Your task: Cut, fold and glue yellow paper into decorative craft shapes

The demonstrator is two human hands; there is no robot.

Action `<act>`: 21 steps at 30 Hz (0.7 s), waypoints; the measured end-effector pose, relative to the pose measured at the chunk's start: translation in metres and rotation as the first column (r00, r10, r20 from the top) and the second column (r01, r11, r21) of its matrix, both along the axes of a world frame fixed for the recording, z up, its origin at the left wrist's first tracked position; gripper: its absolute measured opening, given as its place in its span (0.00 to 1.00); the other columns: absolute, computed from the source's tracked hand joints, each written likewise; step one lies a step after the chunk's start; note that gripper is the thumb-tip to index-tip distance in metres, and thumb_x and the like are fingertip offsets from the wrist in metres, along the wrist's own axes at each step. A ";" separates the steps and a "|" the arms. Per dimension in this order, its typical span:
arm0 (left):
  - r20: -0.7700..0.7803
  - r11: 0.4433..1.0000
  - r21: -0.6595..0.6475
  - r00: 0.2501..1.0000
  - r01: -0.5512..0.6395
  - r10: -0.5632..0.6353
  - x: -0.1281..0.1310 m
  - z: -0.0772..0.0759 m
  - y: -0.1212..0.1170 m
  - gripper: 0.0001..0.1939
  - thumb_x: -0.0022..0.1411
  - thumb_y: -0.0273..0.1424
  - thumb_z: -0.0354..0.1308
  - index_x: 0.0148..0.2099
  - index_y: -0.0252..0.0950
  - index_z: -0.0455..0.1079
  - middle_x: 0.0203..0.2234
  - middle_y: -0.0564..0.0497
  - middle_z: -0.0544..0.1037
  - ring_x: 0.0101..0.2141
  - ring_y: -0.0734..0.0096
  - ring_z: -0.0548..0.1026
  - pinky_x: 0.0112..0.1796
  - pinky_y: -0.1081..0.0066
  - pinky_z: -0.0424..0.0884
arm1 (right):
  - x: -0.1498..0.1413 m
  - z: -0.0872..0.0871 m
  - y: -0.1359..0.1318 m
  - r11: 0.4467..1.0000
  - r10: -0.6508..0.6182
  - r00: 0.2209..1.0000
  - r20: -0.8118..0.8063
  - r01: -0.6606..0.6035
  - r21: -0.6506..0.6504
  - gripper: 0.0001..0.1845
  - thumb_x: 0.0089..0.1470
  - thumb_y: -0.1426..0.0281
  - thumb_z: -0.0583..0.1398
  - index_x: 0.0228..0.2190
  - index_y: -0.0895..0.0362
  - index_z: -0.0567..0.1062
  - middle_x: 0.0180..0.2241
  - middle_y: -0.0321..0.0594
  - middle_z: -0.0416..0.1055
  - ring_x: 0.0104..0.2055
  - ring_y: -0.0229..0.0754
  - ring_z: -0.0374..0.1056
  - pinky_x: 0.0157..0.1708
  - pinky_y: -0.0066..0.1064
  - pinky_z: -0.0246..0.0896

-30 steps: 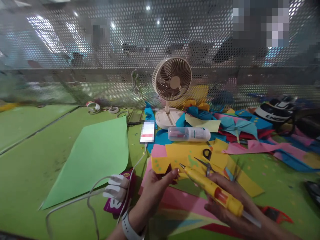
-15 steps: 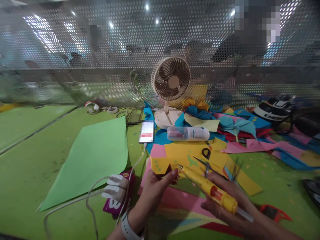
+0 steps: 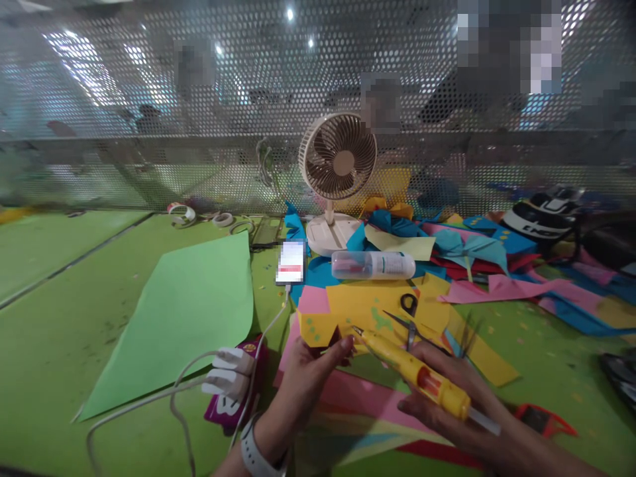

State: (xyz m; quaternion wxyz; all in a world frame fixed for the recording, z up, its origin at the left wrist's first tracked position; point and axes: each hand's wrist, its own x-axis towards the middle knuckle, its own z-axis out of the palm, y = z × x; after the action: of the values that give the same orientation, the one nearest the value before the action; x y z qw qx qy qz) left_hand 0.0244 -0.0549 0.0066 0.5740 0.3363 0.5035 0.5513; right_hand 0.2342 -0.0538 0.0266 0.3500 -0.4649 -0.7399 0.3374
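My right hand (image 3: 447,384) is wrapped round a yellow hot glue pen (image 3: 405,364). Its metal tip points up and left, close to my left thumb, and a clear glue stick juts from its back end. The fingers of my left hand (image 3: 311,371) are closed at the lower edge of a piece of yellow paper (image 3: 317,330) with small green marks; part of the grip is hidden behind the thumb. Dark-handled scissors (image 3: 410,326) lie on yellow paper just beyond the glue pen. Pink paper strips (image 3: 368,397) lie under both hands.
A beige fan (image 3: 330,228) stands at the mesh partition, behind a clear bottle (image 3: 372,265) and a lit phone (image 3: 291,262). A cable runs from the phone past white plugs (image 3: 231,371). Green paper (image 3: 183,311) lies left, paper scraps and a black-and-white object (image 3: 539,218) right.
The hands, glue pen and yellow paper keep nearly the same pose. The whole view has shifted very slightly.
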 end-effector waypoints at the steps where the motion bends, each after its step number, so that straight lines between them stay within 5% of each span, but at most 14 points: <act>1: -0.003 1.000 0.006 1.000 -0.003 0.003 0.000 0.000 0.000 0.09 0.48 0.32 0.67 0.28 0.32 0.72 0.21 0.53 0.74 0.24 0.75 0.70 0.26 0.76 0.69 | 0.000 0.001 0.001 1.000 0.022 1.000 0.006 -0.022 0.006 0.15 0.44 0.51 0.62 0.32 0.46 0.75 0.24 0.37 0.71 0.28 0.46 0.68 0.35 0.37 0.65; 6: -0.016 1.000 0.014 1.000 -0.008 0.008 0.000 0.000 0.000 0.09 0.48 0.31 0.67 0.28 0.32 0.72 0.21 0.52 0.75 0.24 0.75 0.71 0.26 0.77 0.69 | 0.002 0.004 0.006 0.997 0.076 0.996 0.050 -0.077 0.030 0.14 0.45 0.54 0.63 0.32 0.47 0.75 0.23 0.37 0.70 0.26 0.44 0.66 0.27 0.33 0.64; 14: -0.027 1.000 0.003 1.000 -0.010 0.010 0.001 -0.001 -0.001 0.09 0.49 0.32 0.66 0.29 0.32 0.72 0.22 0.52 0.75 0.25 0.75 0.72 0.27 0.77 0.70 | 0.002 0.006 0.004 0.985 0.058 0.989 0.138 -0.079 0.154 0.20 0.49 0.49 0.58 0.35 0.50 0.74 0.27 0.37 0.73 0.28 0.43 0.70 0.31 0.31 0.66; 21: -0.042 1.000 0.001 0.999 -0.008 0.008 0.000 -0.002 0.000 0.09 0.48 0.32 0.67 0.28 0.32 0.71 0.22 0.53 0.74 0.25 0.75 0.71 0.27 0.76 0.70 | 0.011 -0.011 0.005 0.967 -0.006 0.985 0.175 -0.039 0.252 0.21 0.48 0.51 0.60 0.40 0.50 0.74 0.35 0.39 0.76 0.35 0.46 0.73 0.35 0.33 0.70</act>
State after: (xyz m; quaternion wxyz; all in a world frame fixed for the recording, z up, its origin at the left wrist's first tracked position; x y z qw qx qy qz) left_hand 0.0239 -0.0547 0.0048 0.5608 0.3460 0.5167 0.5467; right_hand 0.2454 -0.0486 0.0154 0.3380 -0.4375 -0.8087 0.2008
